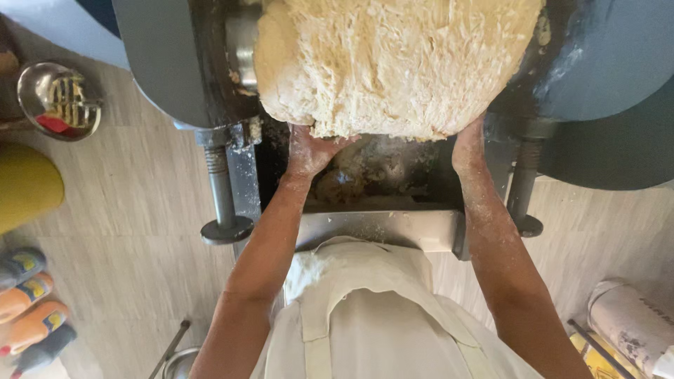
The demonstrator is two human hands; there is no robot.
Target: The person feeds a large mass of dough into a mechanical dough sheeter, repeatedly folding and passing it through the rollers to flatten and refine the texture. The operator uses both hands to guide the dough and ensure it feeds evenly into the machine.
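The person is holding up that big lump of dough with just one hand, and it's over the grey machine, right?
Not quite. In the head view both hands are under the big lump of dough: the left hand and the right hand each press up against its lower edge. The rest is right: it is over the grey machine.

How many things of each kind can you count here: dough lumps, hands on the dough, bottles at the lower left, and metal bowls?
Dough lump: 1
Hands on the dough: 2, left hand and right hand
Bottles: 4
Metal bowls: 2, one upper left, one at the bottom edge
Total: 9
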